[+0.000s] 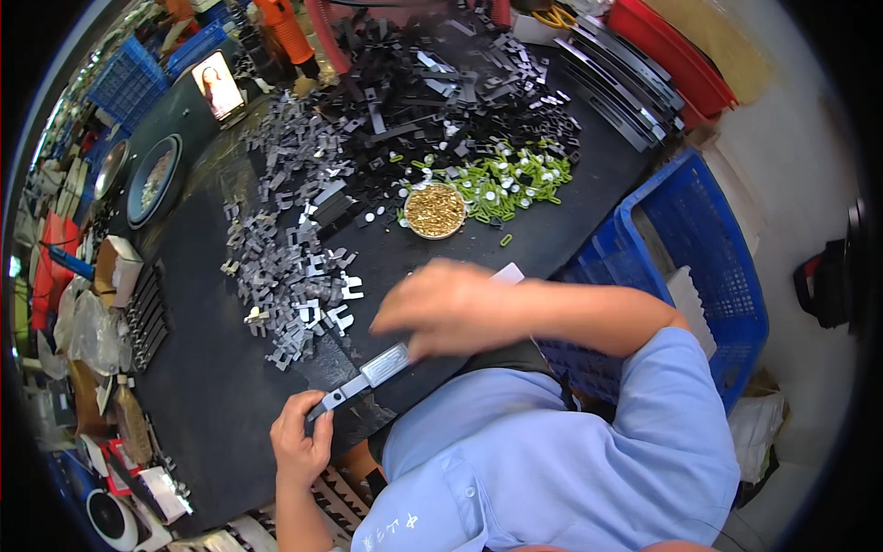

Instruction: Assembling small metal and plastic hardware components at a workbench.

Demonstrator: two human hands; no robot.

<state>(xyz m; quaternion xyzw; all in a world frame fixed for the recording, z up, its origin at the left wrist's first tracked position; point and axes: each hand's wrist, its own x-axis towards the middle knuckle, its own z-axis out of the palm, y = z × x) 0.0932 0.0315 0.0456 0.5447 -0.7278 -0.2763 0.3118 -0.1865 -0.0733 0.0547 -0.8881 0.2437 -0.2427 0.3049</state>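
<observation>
My left hand (302, 442) pinches the near end of a narrow grey metal piece (347, 391), which has a dark round hole. Toward its other end lies a pale, ridged rectangular part (384, 364). Just above that, my right hand (451, 308) is smeared by motion, and its fingers cannot be made out. A small whitish end of something (509, 273) shows beyond the right wrist; whether it belongs to the same piece is hidden. Beyond the right hand stands a round dish of small brass-coloured parts (435, 211).
Grey metal clips (299, 267) are heaped at left centre, green plastic pieces (515, 179) beside the dish. Black parts (432, 83) pile up at the back. A blue crate (736, 267) stands right; long metal strips (621, 83) lie back right. A lit phone (218, 87) stands back left.
</observation>
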